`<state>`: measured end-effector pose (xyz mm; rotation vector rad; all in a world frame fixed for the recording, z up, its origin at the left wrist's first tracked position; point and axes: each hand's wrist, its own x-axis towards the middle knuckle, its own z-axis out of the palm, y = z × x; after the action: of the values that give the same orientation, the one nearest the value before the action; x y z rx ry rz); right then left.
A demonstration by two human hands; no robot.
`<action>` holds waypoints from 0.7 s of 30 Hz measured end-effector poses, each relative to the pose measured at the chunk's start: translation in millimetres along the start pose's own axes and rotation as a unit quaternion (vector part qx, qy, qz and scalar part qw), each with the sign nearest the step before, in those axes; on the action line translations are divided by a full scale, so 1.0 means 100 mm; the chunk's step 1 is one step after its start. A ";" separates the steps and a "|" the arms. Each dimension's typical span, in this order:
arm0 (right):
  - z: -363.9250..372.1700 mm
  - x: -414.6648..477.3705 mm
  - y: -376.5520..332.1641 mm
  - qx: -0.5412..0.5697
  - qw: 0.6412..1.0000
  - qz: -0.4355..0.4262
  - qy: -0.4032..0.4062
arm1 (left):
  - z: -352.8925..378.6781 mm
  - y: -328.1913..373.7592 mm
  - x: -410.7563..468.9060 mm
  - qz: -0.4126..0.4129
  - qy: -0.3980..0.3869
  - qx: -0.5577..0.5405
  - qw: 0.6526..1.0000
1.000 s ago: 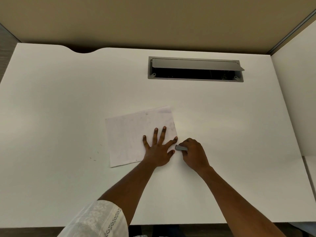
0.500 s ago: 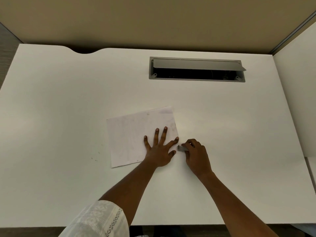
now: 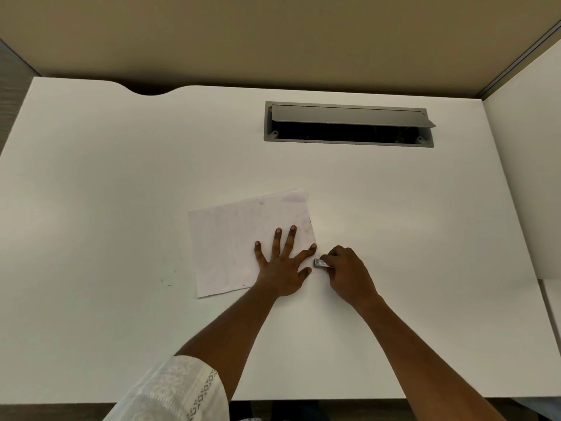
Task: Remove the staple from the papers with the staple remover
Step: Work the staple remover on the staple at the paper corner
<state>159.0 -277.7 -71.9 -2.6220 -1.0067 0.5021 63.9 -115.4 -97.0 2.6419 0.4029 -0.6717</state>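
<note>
Papers (image 3: pixel 230 241): pressed flat under left hand (image 3: pixel 283 265), fingers splayed. Remover (image 3: pixel 321 263): gripped by curled right hand (image 3: pixel 349 273), held just beside left thumb, at papers' corner.

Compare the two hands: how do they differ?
The left hand lies flat, fingers spread, on the papers; the right hand is curled round the staple remover. The left hand covers the papers, the right hand bare desk. Both sit by the papers' right edge.

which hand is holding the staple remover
The right hand grips the staple remover, curled round it just off the right edge of the papers; the left hand lies flat and spread on the papers.
</note>
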 end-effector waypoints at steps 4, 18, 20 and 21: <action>0.02 0.00 -0.03 -0.006 1.000 0.002 0.006 | 0.00 0.00 -0.01 0.000 0.005 0.001 1.000; -0.07 0.06 0.00 0.123 0.990 0.057 -0.027 | 0.02 -0.01 0.00 -0.001 0.017 0.011 1.000; -0.12 0.07 0.00 0.164 0.984 0.069 -0.031 | 0.02 0.00 0.00 -0.003 0.015 0.008 1.000; -0.14 0.07 0.00 0.182 0.980 0.075 -0.029 | 0.02 0.00 0.00 -0.003 0.015 0.008 1.000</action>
<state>169.8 -274.6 -60.4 -2.3723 -0.6599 0.7257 62.9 -115.9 -98.5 2.6690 0.4156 -0.6407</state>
